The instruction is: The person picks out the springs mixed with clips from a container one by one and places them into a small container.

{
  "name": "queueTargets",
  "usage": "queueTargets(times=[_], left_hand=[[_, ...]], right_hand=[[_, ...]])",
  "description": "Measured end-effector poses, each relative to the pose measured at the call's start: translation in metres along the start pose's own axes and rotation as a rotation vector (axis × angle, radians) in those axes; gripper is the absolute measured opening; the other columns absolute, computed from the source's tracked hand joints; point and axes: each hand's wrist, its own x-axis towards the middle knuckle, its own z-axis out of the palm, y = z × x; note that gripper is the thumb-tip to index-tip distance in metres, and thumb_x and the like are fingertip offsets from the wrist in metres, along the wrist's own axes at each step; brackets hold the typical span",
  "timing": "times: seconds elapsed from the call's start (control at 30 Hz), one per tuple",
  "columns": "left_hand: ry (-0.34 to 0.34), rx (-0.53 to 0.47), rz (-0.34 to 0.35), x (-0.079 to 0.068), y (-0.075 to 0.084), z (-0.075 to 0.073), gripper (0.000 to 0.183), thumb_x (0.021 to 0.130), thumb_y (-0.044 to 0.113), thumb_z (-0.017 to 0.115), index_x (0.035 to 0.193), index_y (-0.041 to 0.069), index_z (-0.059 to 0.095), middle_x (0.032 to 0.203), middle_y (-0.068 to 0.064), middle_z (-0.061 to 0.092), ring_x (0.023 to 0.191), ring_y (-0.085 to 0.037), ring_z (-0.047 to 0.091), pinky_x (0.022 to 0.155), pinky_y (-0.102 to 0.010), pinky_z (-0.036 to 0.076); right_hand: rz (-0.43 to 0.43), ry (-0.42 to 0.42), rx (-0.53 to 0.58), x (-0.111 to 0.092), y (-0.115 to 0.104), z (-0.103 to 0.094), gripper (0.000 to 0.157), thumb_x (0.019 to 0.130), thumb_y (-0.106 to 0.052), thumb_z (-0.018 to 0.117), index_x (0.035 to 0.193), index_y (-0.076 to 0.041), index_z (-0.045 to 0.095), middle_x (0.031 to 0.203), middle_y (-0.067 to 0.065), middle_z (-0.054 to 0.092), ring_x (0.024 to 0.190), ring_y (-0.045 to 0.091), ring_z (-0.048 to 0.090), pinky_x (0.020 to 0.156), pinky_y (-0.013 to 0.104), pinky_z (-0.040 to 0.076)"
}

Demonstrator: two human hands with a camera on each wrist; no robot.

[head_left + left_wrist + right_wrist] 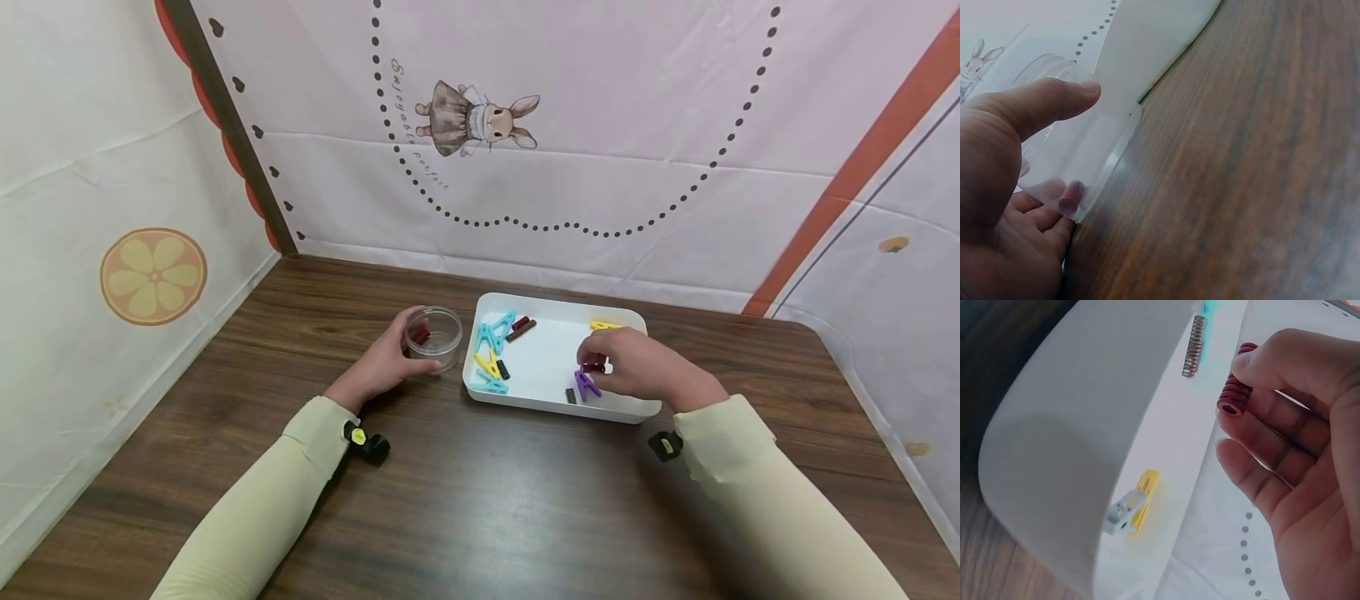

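Note:
On the left, my left hand (384, 365) grips a clear round plastic jar (444, 360) standing on the table beside the tray, thumb on one side and fingers on the other. A dark red coil spring (1071, 197) lies in the bottom of that jar. My right hand (639, 363) is over the right part of a white tray (546, 360). Between thumb and fingertips it pinches another dark red coil spring (1235, 394). Just below these fingers in the head view are a purple clip (587, 385) and a small dark spring (571, 396).
At the tray's left end lie several light blue clips (491, 383), a yellow clip (487, 364), a black spring (503, 370), a brown spring (521, 331) and a dark red spring (520, 322). Another yellow clip (604, 325) sits at the far right. A printed cloth (615, 100) hangs behind the table.

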Motion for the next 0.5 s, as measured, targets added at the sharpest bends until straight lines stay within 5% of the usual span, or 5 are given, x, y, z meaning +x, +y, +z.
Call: queueTargets(times=[0.5], left_hand=[[0.002,0.003,0.002,0.001,-0.002,0.000,0.101,0.076,0.035,0.083,0.152,0.022,0.019,0.152,-0.008,0.039,0.142,-0.024,0.037,0.117,-0.047,0.027]], right_hand=[[-0.039,0.046,0.026,0.013,-0.017,0.004,0.013,0.083,-0.010,0.072,0.094,-0.014,0.069,0.089,-0.007,0.067,0.083,0.009,0.061,0.079,0.032,0.054]])
